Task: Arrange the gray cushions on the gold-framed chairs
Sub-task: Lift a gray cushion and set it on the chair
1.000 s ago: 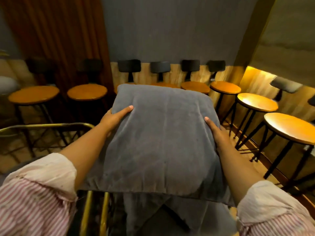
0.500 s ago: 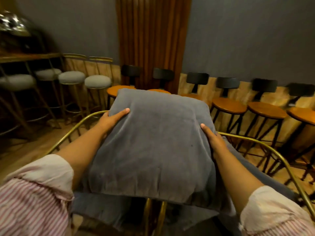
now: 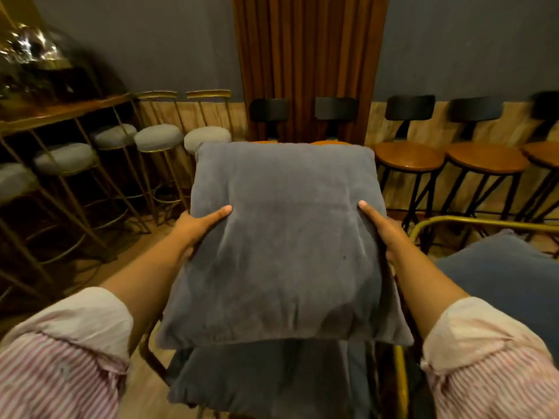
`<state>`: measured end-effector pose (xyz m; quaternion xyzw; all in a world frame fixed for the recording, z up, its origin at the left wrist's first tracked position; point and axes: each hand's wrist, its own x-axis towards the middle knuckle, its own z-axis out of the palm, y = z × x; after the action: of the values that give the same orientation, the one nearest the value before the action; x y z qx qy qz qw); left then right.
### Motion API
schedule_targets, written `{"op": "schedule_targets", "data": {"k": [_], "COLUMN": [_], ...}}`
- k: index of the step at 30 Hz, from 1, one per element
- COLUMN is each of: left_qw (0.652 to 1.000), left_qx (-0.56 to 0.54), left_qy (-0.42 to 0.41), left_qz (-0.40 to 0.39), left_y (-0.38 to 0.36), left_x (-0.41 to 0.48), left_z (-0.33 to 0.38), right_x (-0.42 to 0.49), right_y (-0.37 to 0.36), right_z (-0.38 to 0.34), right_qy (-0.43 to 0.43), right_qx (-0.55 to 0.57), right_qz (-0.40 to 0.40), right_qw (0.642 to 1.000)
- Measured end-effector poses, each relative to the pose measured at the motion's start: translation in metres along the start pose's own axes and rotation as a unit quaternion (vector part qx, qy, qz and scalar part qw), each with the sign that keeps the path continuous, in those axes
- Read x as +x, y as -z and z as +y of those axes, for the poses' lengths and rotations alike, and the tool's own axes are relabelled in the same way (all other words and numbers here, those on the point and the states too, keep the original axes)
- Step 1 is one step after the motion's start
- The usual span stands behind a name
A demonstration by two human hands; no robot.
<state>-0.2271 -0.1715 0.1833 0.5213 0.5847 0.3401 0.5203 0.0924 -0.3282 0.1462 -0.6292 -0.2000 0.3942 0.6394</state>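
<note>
Gray cushion (image 3: 284, 243), both hands gripping sides

The square gray cushion (image 3: 284, 243) was a soft, velvety cloth, matt, with faint nap marks and creases across its face. A second gray cloth cushion (image 3: 269, 379) beneath it looked the same, as did the gray cushion on the right (image 3: 511, 276). The curved gold chair frame (image 3: 472, 220) was polished metal with a dull shine. The round wooden stool seats (image 3: 408, 155) were smooth and lightly glossy on black matt metal legs. The pale round padded stool seats (image 3: 158, 140) had a fuzzy fabric top on thin gold metal legs. The brown curtain (image 3: 308, 65) was pleated cloth. The striped shirt sleeves (image 3: 57, 370) were thin woven cotton-like cloth.
</note>
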Motion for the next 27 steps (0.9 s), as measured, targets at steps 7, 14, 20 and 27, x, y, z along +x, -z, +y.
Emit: {"op": "schedule_targets", "data": {"k": [7, 14, 20, 27], "left_qw": [0.995, 0.989, 0.994, 0.994], "left_qx": [0.017, 0.010, -0.010, -0.001], "left_qy": [0.023, 0.099, 0.040, 0.037], "left_qz": [-0.093, -0.111, -0.098, -0.100], "left_y": [-0.011, -0.070, -0.129, -0.164], "left_x": [0.098, 0.201, 0.291, 0.365], "left_z": [0.008, 0.018, -0.002, -0.049], "right_x": [0.062, 0.156, 0.251, 0.314], "right_y": [-0.036, -0.046, -0.051, -0.054], "right_z": [0.022, 0.030, 0.043, 0.092], "right_qy": [-0.010, -0.026, -0.054, -0.015], "right_qx": [0.021, 0.027, 0.013, 0.006], "right_qz": [0.042, 0.059, 0.064, 0.091], "right_qw": [0.999, 0.998, 0.996, 0.996]}}
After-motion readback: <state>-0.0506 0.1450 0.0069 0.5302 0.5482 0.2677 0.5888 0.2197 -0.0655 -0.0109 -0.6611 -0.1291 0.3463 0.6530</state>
